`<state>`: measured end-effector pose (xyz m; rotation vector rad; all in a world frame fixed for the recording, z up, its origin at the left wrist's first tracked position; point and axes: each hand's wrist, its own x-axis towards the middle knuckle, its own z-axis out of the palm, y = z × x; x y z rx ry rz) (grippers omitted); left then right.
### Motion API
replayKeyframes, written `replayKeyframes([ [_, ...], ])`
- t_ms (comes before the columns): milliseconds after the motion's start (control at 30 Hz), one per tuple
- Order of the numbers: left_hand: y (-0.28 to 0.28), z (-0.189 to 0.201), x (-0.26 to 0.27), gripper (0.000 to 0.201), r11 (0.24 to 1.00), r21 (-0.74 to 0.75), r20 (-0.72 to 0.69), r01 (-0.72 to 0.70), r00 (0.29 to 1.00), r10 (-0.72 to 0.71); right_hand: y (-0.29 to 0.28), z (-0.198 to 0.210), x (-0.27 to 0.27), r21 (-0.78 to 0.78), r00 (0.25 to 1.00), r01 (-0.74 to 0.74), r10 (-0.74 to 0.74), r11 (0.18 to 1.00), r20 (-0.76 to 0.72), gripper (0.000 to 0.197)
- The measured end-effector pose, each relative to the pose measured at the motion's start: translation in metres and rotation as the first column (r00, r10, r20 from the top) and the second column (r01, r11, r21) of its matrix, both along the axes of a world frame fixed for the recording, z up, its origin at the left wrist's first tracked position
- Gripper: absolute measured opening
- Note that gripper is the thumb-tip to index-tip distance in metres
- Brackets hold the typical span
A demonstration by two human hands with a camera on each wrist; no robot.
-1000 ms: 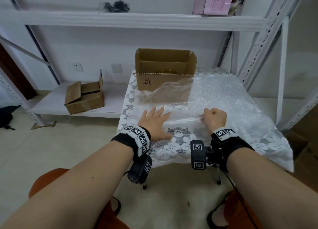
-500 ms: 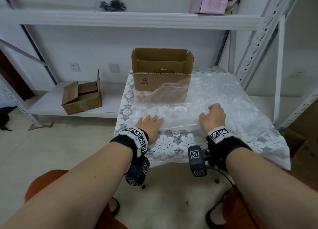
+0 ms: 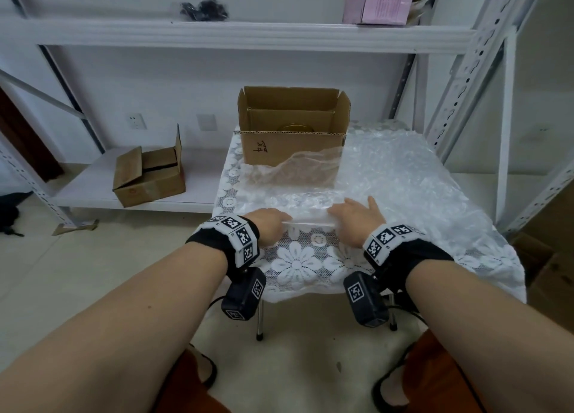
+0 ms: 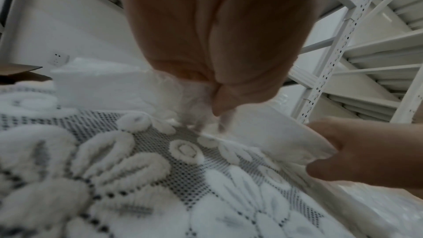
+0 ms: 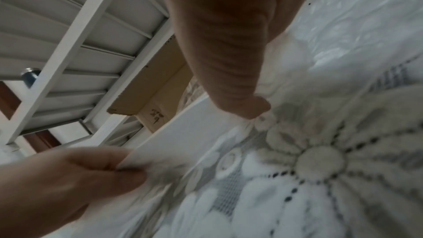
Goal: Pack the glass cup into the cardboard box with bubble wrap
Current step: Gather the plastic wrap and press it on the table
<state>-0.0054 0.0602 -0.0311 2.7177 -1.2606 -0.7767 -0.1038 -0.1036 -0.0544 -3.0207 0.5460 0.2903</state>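
On the tabletop (image 3: 298, 276), covered by a white lace cloth (image 3: 295, 260), a sheet of bubble wrap (image 3: 388, 176) lies spread toward the right and far side. Both hands grip its near edge: the left hand (image 3: 269, 224) pinches the left part between thumb and curled fingers, and the right hand (image 3: 354, 218) pinches the edge a little to the right, its fingers curled over the film. Between them the edge is lifted just off the cloth, as both wrist views show. Behind the wrap an open cardboard box (image 3: 293, 127) stands at the far side of the tabletop, a fold of wrap leaning against its front wall. Inside the box a curved glass rim (image 3: 295, 128) is just visible, most likely the cup. Left of the tabletop, a second box (image 3: 149, 176) sits on a low shelf (image 3: 90, 189).
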Motion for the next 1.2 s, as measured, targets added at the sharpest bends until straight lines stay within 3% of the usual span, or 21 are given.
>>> replayKeyframes([
  [200,0.006,-0.004,0.01,0.039,0.992,-0.096,-0.051,-0.088,0.995,0.083,-0.02,0.007,-0.008,0.049,0.996,0.088,-0.087,0.995,-0.03,0.062],
  [300,0.012,-0.006,0.015,0.046,0.977,-0.14,-0.061,-0.16,0.986,0.153,-0.025,0.004,-0.009,0.213,0.965,0.2,-0.23,0.956,0.127,0.044],
  [400,0.019,-0.011,0.02,0.055,0.914,-0.279,-0.149,-0.294,0.954,0.261,-0.024,0.005,-0.007,0.363,0.875,0.255,-0.374,0.896,0.308,0.023],
  [467,0.023,-0.014,0.025,0.055,0.844,-0.381,-0.224,-0.377,0.924,0.311,-0.025,0.006,-0.006,0.454,0.815,0.259,-0.445,0.853,0.371,0.019],
  [567,0.029,-0.014,0.033,0.045,0.716,-0.461,-0.339,-0.524,0.85,0.403,-0.031,0.005,-0.005,0.65,0.683,0.227,-0.594,0.726,0.425,0.017],
  [633,0.036,-0.015,0.039,0.038,0.587,-0.508,-0.418,-0.63,0.776,0.472,-0.034,0.004,-0.006,0.734,0.581,0.182,-0.674,0.654,0.457,0.032],
  [700,0.041,-0.018,0.044,0.048,0.433,-0.542,-0.505,-0.72,0.691,0.517,-0.035,0.004,-0.007,0.773,0.51,0.121,-0.707,0.623,0.49,0.042],
  [800,0.044,-0.018,0.046,0.05,0.247,-0.598,-0.579,-0.762,0.624,0.525,-0.03,0.003,-0.008,0.797,0.522,0.051,-0.696,0.602,0.492,0.046],
  [867,0.043,-0.017,0.046,0.049,0.195,-0.627,-0.578,-0.754,0.618,0.532,-0.026,0.001,-0.007,0.798,0.553,0.041,-0.679,0.601,0.483,0.042],
  [967,0.04,-0.018,0.044,0.087,0.203,-0.604,-0.617,-0.77,0.614,0.492,-0.022,-0.003,-0.003,0.775,0.537,0.093,-0.687,0.625,0.49,0.03],
  [1000,0.04,-0.02,0.044,0.095,0.241,-0.584,-0.627,-0.775,0.619,0.472,-0.022,-0.004,-0.002,0.766,0.528,0.115,-0.692,0.633,0.493,0.029],
  [1133,0.04,-0.025,0.037,0.083,0.443,-0.55,-0.503,-0.708,0.705,0.5,-0.023,-0.008,-0.002,0.708,0.536,0.189,-0.676,0.68,0.506,0.032],
  [1200,0.039,-0.03,0.037,0.081,0.497,-0.542,-0.458,-0.678,0.734,0.502,-0.022,-0.01,-0.004,0.657,0.579,0.214,-0.636,0.723,0.511,0.022],
])
